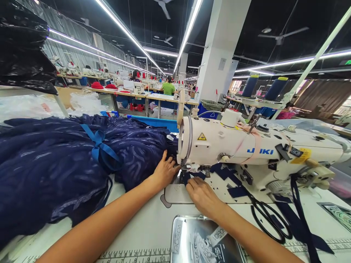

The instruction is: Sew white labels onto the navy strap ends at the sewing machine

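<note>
My left hand [165,170] is at the needle end of the white sewing machine [216,140], its fingers bent over the edge of the navy garment [139,160]. A small white label [170,137] shows on the cloth just above it. Close to the presser foot [187,167], my right hand [202,193] has its fingers drawn together on dark navy fabric [189,177]; its fingertips are partly hidden. The garment lies in a large heap on the left, with a blue ribbon bow [101,147] tied around it.
Black scissors [270,219] and navy scraps [237,191] lie to the right. A metal tin [178,237] with printed labels stands in front, near a printed ruler scale [137,255]. Thread cones [250,87] stand behind the machine. A person in green [168,87] sits farther back.
</note>
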Demonstrator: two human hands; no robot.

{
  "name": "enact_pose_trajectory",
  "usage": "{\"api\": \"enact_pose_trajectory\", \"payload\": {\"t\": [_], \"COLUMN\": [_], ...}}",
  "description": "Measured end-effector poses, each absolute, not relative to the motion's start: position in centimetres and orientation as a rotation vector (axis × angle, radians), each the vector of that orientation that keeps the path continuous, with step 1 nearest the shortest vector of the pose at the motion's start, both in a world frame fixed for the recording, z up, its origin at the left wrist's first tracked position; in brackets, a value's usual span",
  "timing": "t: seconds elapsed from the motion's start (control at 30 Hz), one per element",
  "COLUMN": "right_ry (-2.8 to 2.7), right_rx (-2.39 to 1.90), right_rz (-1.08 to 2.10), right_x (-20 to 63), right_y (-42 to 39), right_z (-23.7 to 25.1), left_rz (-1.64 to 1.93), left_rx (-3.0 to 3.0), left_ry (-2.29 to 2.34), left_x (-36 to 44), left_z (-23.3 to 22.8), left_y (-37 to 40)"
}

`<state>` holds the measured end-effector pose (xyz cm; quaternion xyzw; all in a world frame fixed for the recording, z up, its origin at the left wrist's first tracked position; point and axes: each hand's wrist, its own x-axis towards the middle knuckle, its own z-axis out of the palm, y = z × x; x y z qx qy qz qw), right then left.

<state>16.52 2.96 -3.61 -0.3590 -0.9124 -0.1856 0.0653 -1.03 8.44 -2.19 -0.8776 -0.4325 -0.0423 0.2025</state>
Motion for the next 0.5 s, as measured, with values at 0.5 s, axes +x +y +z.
{"api": "enact_pose_trajectory", "payload": {"t": [0.5], "right_ry": [-2.742], "right_rx": [-1.205], "right_rz": [-0.599], "right_x": [19.4], "right_y": [5.3], "right_z": [-2.7], "left_rz": [-1.565], "left_rx": [-2.798], "left_ry": [-1.661], "left_x": [-3.5], "left_z": [-0.3], "left_y": [10.4]}}
